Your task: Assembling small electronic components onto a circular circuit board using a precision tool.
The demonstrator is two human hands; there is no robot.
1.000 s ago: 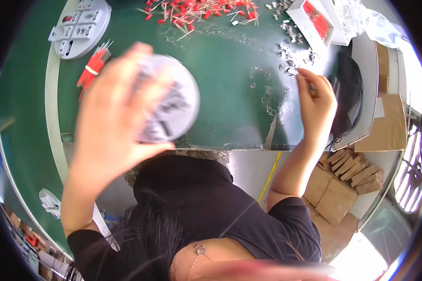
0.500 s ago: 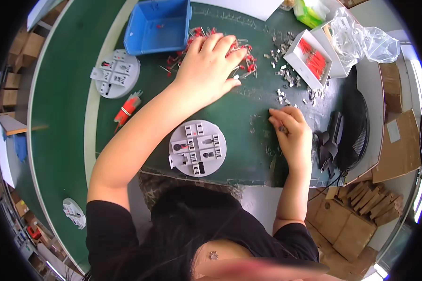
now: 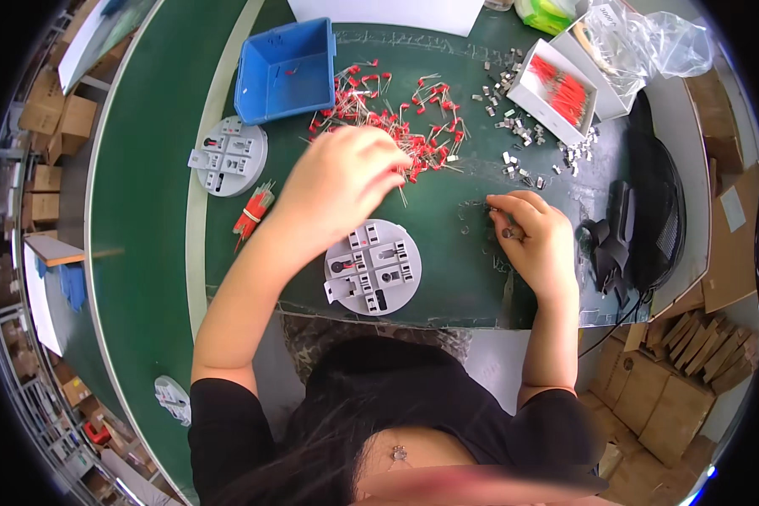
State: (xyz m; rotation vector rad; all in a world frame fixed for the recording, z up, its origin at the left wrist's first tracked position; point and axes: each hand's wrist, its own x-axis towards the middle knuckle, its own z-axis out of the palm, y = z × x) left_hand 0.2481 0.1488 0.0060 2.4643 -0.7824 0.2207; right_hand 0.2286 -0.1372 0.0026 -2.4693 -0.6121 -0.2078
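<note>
My left hand (image 3: 337,181) is over the near left edge of a loose pile of red LED-like parts with thin wire legs (image 3: 426,152). Its fingers are drawn together and slightly blurred; whatever is between them cannot be made out. Below that hand lies a round light-grey plastic base (image 3: 402,291) with raised slots and small fittings. My right hand (image 3: 541,244) is closed above the table to the right of this base. A small round dark metallic piece (image 3: 508,233) shows between its curled fingers.
A blue bin (image 3: 249,88) stands beyond the pile. Small metal clips (image 3: 527,133) lie scattered near a white box of red pieces (image 3: 523,88). At left are another grey base (image 3: 257,160) and a banded red bundle (image 3: 251,215). A black bag (image 3: 658,228) lies at right.
My left hand has drawn back from the pile toward me, its spread fingers coming together and uncovering the red parts. My right hand keeps its pinch. The whole view has shifted slightly.
</note>
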